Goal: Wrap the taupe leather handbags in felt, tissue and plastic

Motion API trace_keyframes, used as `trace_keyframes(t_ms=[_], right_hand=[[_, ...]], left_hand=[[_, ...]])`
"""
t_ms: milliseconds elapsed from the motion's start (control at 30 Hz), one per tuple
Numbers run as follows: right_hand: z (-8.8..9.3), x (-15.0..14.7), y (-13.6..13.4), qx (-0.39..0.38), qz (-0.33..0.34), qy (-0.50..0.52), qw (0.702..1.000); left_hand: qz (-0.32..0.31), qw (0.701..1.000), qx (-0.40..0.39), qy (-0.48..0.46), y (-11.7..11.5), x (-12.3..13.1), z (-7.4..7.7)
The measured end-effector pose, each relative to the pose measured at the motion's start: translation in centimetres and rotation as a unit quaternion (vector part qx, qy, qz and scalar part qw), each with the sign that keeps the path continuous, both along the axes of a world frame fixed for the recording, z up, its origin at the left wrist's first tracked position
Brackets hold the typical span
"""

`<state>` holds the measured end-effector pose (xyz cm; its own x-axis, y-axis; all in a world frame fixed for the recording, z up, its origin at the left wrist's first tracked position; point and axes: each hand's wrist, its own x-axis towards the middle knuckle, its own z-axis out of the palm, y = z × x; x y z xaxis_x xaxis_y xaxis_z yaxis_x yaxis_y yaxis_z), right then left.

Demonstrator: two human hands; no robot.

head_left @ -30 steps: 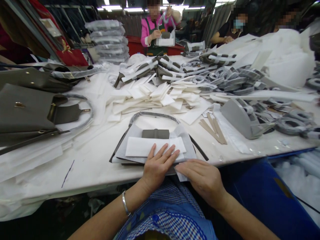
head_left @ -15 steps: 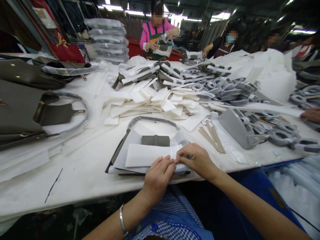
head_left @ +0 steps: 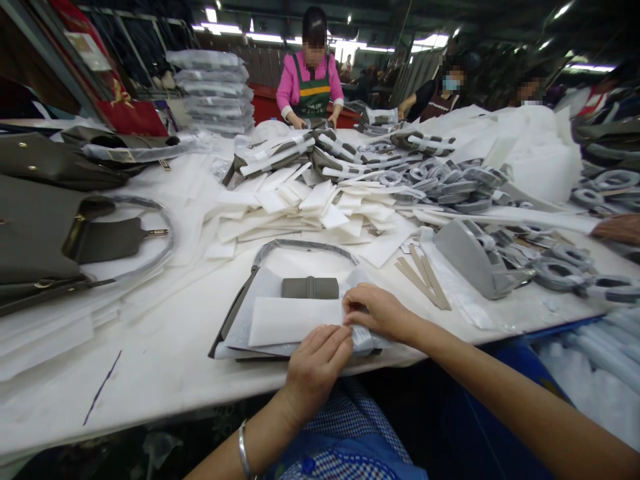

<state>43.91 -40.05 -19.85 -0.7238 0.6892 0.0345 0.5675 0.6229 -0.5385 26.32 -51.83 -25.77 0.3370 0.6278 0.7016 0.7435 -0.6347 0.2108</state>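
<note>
A grey-green handbag lies flat in front of me at the table's near edge, its handle wrapped in clear film. Over its front are thin translucent wrapping and a white foam strip; a grey-green strap piece shows above the strip. My left hand grips the strip's lower right end, fingers bent and together. Touching its fingertips, my right hand is closed in a pinch at the strip's right end. What lies between its fingertips is too small to make out.
White foam pieces are heaped beyond the bag, with wrapped handles behind on the right. Brown strips lie right of my hands. Larger handbags stand left. Across the table works a person in a pink top.
Both hands stay at the strip's right end; my right hand has shifted slightly left. The person opposite has lowered a wrapped item and both hands to the table.
</note>
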Motion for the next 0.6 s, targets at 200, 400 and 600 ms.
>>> trace_keyframes(t_ms=[200,400,600], right_hand=[[-0.8,0.4,-0.5,0.043,-0.041,0.077,0.995],[1.6,9.2,0.0,0.145,-0.156,0.127,0.969],[5.2,24.0,4.6,0.168,-0.483,0.006,0.86]], left_hand=[[0.023,0.999,-0.035,0.0,0.3,0.3,1.0],[0.036,0.999,-0.029,0.008,0.2,0.3,1.3],[0.002,0.999,0.007,0.049,0.8,-0.7,-0.1]])
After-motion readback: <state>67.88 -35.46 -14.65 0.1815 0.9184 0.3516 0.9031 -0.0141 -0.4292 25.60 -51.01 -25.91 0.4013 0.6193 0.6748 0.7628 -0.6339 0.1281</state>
